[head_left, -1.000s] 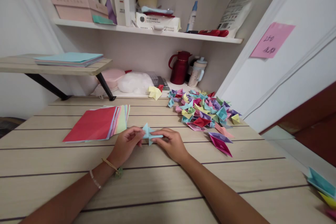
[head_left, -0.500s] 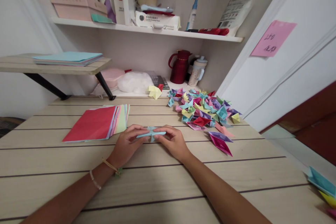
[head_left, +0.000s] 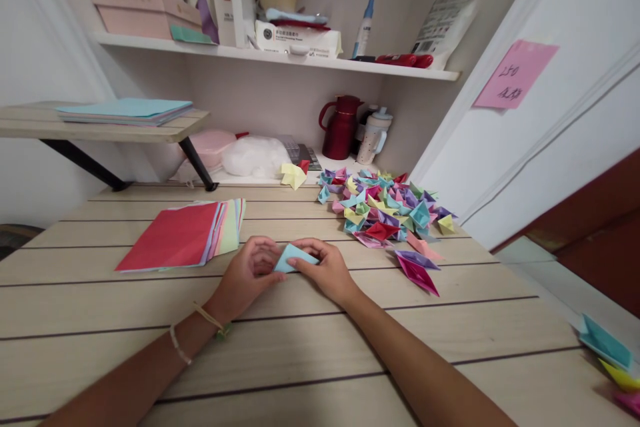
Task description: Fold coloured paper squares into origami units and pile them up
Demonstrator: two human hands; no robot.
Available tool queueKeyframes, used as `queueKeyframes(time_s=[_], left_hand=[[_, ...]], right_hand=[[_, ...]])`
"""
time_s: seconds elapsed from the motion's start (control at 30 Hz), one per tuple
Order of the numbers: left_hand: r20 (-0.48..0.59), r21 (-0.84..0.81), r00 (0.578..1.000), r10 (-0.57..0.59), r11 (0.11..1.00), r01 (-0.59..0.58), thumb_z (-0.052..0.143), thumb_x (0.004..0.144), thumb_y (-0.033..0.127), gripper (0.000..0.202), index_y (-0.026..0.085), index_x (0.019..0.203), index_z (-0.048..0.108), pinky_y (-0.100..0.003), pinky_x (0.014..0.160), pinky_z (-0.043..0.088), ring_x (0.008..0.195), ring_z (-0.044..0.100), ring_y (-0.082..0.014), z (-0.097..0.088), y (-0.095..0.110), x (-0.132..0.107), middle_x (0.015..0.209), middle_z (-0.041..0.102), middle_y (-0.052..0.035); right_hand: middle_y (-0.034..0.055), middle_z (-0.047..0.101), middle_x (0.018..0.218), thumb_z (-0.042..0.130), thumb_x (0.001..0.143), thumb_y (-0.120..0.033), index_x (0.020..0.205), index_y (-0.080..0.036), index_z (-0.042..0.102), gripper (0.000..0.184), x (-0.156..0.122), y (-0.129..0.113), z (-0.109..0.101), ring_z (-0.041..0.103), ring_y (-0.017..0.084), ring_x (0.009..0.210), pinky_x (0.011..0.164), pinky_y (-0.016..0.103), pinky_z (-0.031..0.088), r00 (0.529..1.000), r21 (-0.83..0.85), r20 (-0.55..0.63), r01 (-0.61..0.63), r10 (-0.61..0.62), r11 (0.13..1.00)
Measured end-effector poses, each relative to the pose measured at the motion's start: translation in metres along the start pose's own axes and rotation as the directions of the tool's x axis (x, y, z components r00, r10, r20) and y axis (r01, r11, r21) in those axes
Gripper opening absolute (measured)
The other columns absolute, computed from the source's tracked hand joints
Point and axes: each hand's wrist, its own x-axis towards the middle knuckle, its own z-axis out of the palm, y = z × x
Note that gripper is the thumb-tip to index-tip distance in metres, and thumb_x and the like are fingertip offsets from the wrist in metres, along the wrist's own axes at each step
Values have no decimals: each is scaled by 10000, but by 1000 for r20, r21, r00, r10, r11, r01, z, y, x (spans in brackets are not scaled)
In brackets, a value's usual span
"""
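Observation:
A small folded piece of light blue paper (head_left: 289,257) is held just above the desk in front of me. My right hand (head_left: 327,270) pinches it, with the thumb across its near face and the fingers behind. Close by on the left, my left hand (head_left: 253,270) is loosely curled with thumb and fingers apart. The left thumb tip lies at the paper's lower left corner; whether it touches I cannot tell. To the left lies a stack of coloured paper sheets (head_left: 170,237), red on top. A heap of folded paper boats (head_left: 385,207) in many colours sits at the right.
Purple and magenta paper boats (head_left: 417,273) lie at the heap's near side. A raised wooden shelf (head_left: 195,123) on black legs bears blue paper (head_left: 130,108). Behind stand a red jug (head_left: 341,130) and a cup (head_left: 374,137). More folded boats (head_left: 605,341) are at the far right.
The blue paper has turned from a thin, opened-out shape held by both hands to a flat folded face in my right hand. My left fingers have loosened from it.

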Motion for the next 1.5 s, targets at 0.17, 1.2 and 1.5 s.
queueKeyframes(time_s=[0.17, 1.2, 1.5], left_hand=[[73, -36, 968, -239, 970, 242, 682, 662, 313, 277, 150, 869, 596, -270, 626, 515, 632, 641, -152, -2, -2, 4, 712, 678, -21], [-55, -63, 993, -106, 993, 103, 700, 639, 267, 418, 168, 1030, 588, -272, 668, 478, 696, 598, -142, -6, -1, 4, 754, 642, -16], [-88, 230, 990, 110, 969, -87, 601, 734, 339, 173, 185, 798, 651, -280, 738, 467, 821, 594, -167, -9, -5, 5, 848, 639, -26]], right_hand=[[48, 666, 819, 681, 649, -339, 863, -161, 666, 279, 2, 4, -2, 586, 161, 715, 667, 275, 463, 999, 2, -27, -17, 17, 1000], [44, 684, 850, 665, 703, -313, 994, -218, 673, 306, -3, -1, 0, 570, 146, 665, 664, 267, 469, 978, -217, -83, 172, -194, 961], [35, 611, 710, 652, 698, -405, 866, -187, 707, 281, -1, -2, 0, 515, 119, 588, 534, 231, 427, 997, -182, -3, 79, -81, 980]])
